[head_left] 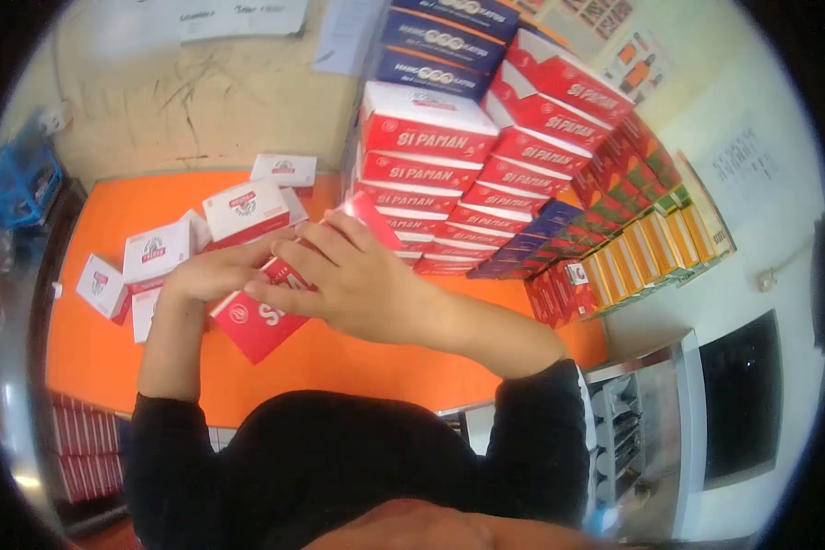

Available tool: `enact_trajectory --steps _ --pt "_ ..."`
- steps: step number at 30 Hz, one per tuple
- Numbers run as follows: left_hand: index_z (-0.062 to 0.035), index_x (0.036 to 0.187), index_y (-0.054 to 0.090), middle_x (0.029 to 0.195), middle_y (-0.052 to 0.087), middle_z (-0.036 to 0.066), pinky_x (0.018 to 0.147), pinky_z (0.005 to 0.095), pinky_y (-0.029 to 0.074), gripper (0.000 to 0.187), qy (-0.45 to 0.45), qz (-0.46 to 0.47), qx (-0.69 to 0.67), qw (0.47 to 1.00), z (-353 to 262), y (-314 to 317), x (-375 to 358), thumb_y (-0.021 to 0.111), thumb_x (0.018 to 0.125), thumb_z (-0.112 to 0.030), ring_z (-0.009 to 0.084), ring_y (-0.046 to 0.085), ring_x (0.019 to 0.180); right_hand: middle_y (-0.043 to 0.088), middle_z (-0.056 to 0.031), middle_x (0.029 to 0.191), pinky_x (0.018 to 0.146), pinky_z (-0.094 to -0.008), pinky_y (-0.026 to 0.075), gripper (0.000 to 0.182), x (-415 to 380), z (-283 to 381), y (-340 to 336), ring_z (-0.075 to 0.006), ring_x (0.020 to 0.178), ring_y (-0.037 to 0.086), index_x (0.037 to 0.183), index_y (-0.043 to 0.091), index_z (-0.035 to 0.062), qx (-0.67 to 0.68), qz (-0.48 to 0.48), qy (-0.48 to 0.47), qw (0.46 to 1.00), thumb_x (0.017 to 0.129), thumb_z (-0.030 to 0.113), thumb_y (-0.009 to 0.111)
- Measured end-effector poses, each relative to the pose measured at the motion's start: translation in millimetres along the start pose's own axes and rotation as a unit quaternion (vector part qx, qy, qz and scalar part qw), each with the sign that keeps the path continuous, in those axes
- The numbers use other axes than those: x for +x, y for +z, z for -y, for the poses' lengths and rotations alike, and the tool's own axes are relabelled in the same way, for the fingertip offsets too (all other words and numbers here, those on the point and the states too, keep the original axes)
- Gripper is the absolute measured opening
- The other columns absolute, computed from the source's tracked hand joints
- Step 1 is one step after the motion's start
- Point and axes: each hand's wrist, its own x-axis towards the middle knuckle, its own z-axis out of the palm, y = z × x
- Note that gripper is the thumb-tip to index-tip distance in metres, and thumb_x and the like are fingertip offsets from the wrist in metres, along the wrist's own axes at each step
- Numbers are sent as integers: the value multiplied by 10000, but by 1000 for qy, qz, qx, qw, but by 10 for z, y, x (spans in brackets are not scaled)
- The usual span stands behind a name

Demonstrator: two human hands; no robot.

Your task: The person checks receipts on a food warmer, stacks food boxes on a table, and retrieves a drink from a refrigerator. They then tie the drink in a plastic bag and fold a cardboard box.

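Observation:
Both hands are on a red box (258, 332) with white lettering, tilted above the orange table (367, 371). My left hand (225, 269) bends over its left part, fingers pressed together and partly hidden behind my other hand. Across the box's top lies my right hand (344, 275), its fingers spread and curved over the box. The box's upper end sticks out past the right fingers. Just behind and left of the hands, several small white and red boxes (246, 209) lie in a loose pile.
Tall stacks of red and white boxes (428, 137) stand at the table's back right, beside blue boxes (440, 57). Yellow and green boxes (646, 247) line the right side. A blue crate (20, 188) is at the far left, and red items (87, 449) sit below the table.

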Motion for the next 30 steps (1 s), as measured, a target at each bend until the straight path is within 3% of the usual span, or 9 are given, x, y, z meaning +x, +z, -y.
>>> enact_trajectory --steps 2,3,4,6,8,10,15,22,30 --pt "-8 1424 288 1440 347 168 1078 340 289 673 84 24 -240 967 78 -165 232 539 875 -306 243 336 1331 512 -72 1132 897 -468 359 754 48 -142 -375 -295 1047 487 1252 504 176 47 -4 52 998 543 163 759" --pt "-11 1414 304 1439 358 154 1084 361 291 650 240 173 -284 912 -63 -251 353 370 952 -463 238 336 1335 521 -61 1077 879 -439 368 745 53 -212 -557 -281 998 502 1228 524 179 106 -10 103 989 521 119 753" --pt "-11 1414 304 1439 358 154 1084 361 291 650 243 177 -280 912 -82 -354 496 370 952 -463 238 336 1335 521 -61 1077 879 -439 368 745 17 -274 -670 -281 998 502 1228 524 179 99 -11 103 990 521 119 753" --pt "-24 1411 303 1435 377 123 1091 386 282 660 270 -14 -435 859 26 -539 826 257 970 -512 238 345 1333 521 -63 1058 841 -427 369 706 -26 -405 -818 -283 981 497 1187 543 181 -49 -124 140 981 516 84 739" --pt "-44 1437 251 1461 345 98 1098 412 271 674 257 -218 -420 843 -61 -389 1242 274 963 -523 244 342 1335 515 -65 1048 845 -440 369 657 -74 -730 -682 -279 983 493 1186 552 183 -104 -162 146 970 559 74 710" --pt "-119 1485 103 1518 229 103 1108 395 215 684 271 -145 -393 867 -250 -202 1503 281 961 -520 244 253 1380 508 -74 1079 884 -478 358 618 -208 -1122 -453 -284 1031 476 1207 549 191 -153 -182 192 952 617 74 688" --pt "-127 1487 101 1502 261 118 1101 417 232 696 270 -250 -316 875 -602 151 1949 278 953 -537 233 293 1360 414 -137 1341 1051 -592 219 658 -576 -1565 21 -353 1263 351 1336 457 205 -192 -102 324 921 724 150 689" --pt "-108 1485 58 1481 270 94 1068 344 332 636 343 -175 -327 863 -483 98 2376 332 996 -410 211 356 1313 311 -201 1432 1044 -630 205 698 -652 -1626 222 -452 1311 273 1384 409 199 -133 -115 346 922 739 213 675" --pt "-82 1485 54 1520 178 102 1118 348 220 684 375 -161 -299 862 -367 72 2362 369 984 -427 209 211 1382 250 -220 1467 1061 -623 154 681 -648 -1610 267 -476 1343 193 1407 376 208 -161 -128 344 916 781 262 638"
